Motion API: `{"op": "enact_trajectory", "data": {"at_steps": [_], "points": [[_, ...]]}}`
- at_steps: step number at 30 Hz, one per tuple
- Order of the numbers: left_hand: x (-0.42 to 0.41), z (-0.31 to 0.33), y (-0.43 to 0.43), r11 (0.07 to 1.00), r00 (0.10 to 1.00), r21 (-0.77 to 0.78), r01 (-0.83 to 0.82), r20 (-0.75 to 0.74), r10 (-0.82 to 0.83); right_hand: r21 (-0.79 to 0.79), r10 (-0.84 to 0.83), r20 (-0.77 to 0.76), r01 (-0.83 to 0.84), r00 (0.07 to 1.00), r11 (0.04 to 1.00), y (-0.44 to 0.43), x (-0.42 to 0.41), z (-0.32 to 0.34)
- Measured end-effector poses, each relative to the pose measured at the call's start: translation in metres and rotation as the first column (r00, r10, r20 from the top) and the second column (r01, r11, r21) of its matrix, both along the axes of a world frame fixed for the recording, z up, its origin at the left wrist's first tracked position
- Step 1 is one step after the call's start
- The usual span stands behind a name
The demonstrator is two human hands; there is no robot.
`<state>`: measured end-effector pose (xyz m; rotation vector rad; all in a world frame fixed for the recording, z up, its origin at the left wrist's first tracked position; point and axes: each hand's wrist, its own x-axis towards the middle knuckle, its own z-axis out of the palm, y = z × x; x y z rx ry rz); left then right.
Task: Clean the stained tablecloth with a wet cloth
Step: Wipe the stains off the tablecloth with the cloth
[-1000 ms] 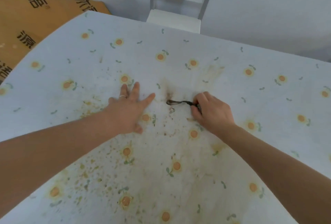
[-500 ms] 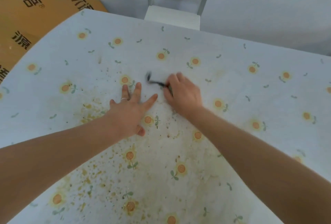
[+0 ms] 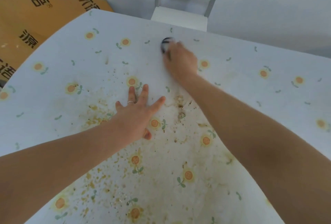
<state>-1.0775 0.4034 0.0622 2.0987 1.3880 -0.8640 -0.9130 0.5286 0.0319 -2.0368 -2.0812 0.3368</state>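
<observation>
Right hand [image 3: 180,61] slid farther away, fingers [image 3: 176,48] gripping blurred cloth [image 3: 165,42], left hand [image 3: 136,116] splayed on stained tablecloth [image 3: 250,87]

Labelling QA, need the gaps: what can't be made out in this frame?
Head view only.
1. Cloth: a motion-blurred dark-and-white smear in the right hand; shape and wetness unreadable.
2. Right hand: fingers blurred, facing away from the camera.
3. Tablecloth: near part hidden under both forearms; cut off by the side and bottom edges.
4. Left hand: palm hidden, pressed flat on the tablecloth.
5. Chair: cut off by the top edge.
</observation>
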Motion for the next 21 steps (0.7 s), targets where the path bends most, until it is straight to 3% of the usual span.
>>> {"op": "enact_trajectory", "data": {"at_steps": [2,4,7,9,12,14,17,19,21], "points": [[0.003,0.001,0.001,1.0,1.0,0.0,-0.004,-0.009,0.004,-0.024,0.22,0.009,-0.22,0.975,0.975,-0.054,-0.004,0.004],[0.004,0.002,0.001,1.0,1.0,0.002,-0.005,-0.012,0.005,-0.011,0.226,0.023,-0.226,0.974,0.974,-0.069,0.031,0.003],[0.002,0.0,0.0,1.0,1.0,-0.004,-0.012,0.013,0.012,0.019,-0.181,0.097,0.18,0.979,0.984,-0.021,0.113,0.003],[0.0,-0.002,-0.001,1.0,0.999,-0.007,-0.025,0.03,0.025,0.071,-0.471,0.102,0.465,0.876,0.882,0.014,0.167,0.005],[0.0,-0.004,0.0,1.0,0.999,0.011,-0.021,0.032,0.02,0.066,-0.571,0.088,0.568,0.816,0.821,0.038,0.178,0.005],[0.0,-0.004,-0.001,1.0,0.999,-0.002,-0.03,0.023,0.031,0.057,-0.476,0.078,0.473,0.876,0.879,0.03,0.136,0.006],[0.001,-0.005,-0.001,1.0,1.0,0.013,-0.021,0.009,0.021,-0.019,-0.072,0.083,0.074,0.994,0.997,-0.021,0.058,0.007],[0.004,-0.003,0.0,1.0,1.0,0.013,-0.024,-0.004,0.024,-0.096,0.242,0.064,-0.235,0.968,0.967,-0.078,0.027,0.011],[0.005,-0.002,0.0,1.0,1.0,0.007,-0.02,-0.014,0.02,-0.12,0.359,-0.005,-0.357,0.933,0.926,-0.113,0.034,0.011]]}}
